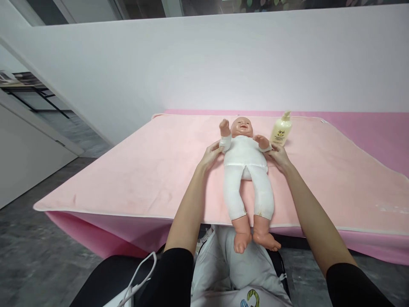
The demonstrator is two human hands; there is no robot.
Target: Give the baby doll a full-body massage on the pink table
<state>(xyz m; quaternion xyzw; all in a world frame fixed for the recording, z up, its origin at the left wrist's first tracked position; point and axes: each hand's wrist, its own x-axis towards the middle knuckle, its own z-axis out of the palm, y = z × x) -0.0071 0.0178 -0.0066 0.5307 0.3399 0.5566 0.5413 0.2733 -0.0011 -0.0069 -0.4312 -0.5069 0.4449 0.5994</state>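
Note:
A baby doll (244, 151) with a white cloth body lies face up, its head toward the wall and its bare feet past the table's near edge. Both its arms are bent upward. My left hand (211, 154) grips the doll's white sleeve near the elbow on the left side of the view. On the other side, my right hand (278, 156) holds the opposite sleeve, fingers closed at the cloth. Just behind my right hand stands a pale yellow pump bottle (281, 130) with a dark printed label. Some of my fingertips are hidden by the sleeves.
Under the doll a light pink blanket (143, 170) covers the table, over a darker pink cloth (377, 132). A white wall (204, 64) rises behind. At lower left are a black seat (105, 281) and a white cable (140, 277).

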